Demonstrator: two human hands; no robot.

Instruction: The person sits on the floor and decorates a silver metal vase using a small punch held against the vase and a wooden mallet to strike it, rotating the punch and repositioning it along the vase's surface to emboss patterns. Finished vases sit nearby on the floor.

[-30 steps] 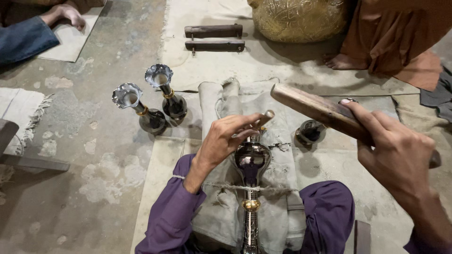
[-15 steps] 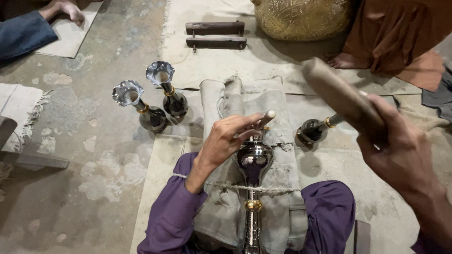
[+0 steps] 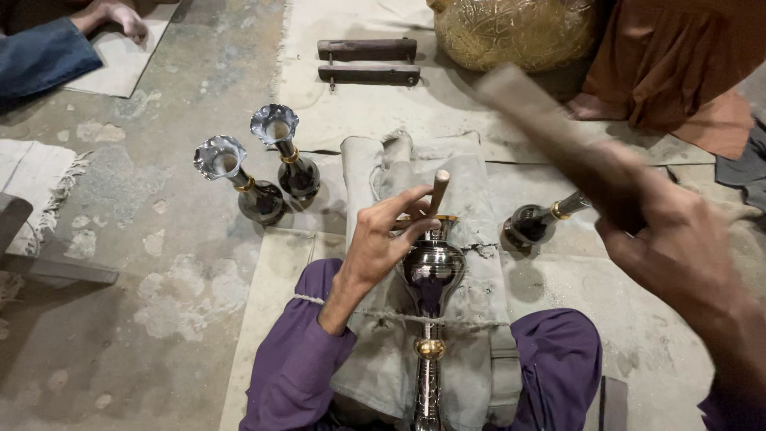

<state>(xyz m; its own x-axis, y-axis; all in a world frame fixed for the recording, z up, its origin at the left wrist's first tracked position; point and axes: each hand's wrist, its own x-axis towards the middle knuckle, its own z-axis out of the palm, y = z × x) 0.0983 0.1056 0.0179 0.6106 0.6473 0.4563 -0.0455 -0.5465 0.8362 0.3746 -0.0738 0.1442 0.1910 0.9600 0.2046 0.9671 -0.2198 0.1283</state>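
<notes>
My left hand pinches a short wooden peg that stands upright in the mouth of a dark metal vase. The vase lies along my lap on a grey cloth pad, its gold collar and stem running toward me. My right hand grips a long wooden mallet, raised and blurred, above and right of the peg. My purple trouser legs frame the pad.
Two finished dark vases with flared silver mouths stand left on the concrete floor; a third lies at right. Two wooden bars and a large brass pot sit ahead. Another person's sleeve is upper left, orange-clothed legs upper right.
The mallet in my right hand has swung up and back, from level over the peg to tilted and raised. My left hand keeps the peg on the vase mouth.
</notes>
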